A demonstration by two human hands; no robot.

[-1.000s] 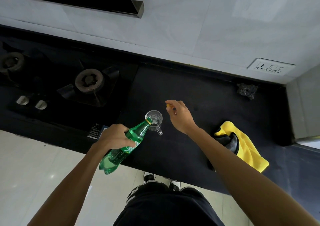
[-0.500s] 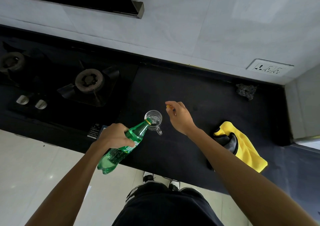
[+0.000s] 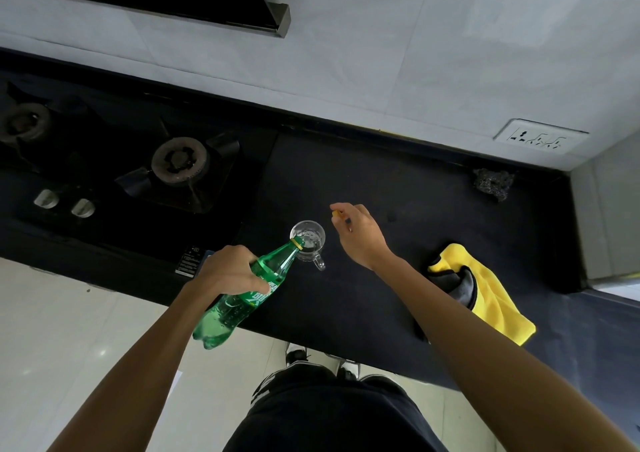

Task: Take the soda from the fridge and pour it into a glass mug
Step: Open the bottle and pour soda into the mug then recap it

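The left hand grips the tilted soda bottle, its long axis running from near-left base to far-right mouth over the glass mug on the counter, while the right hand, just right of the mug, pinches the yellow cap.

Bare counter is stretching btw the glass mug & the back wall, w/ more open top running right toward the scrubber in the far corner. Mug's left-front side is being blocked: the soda bottle is slanting in from the front edge, neck over the rim, w/ the left hand wrapping its middle. The right hand, pinching a yellow cap, is hovering just right of the mug, leaving only a narrow gap there. Stove burner & its pan supports are sitting near, left of the mug. Yellow cloth is lying front right, well apart from the mug. Range hood is overhanging the stove side.
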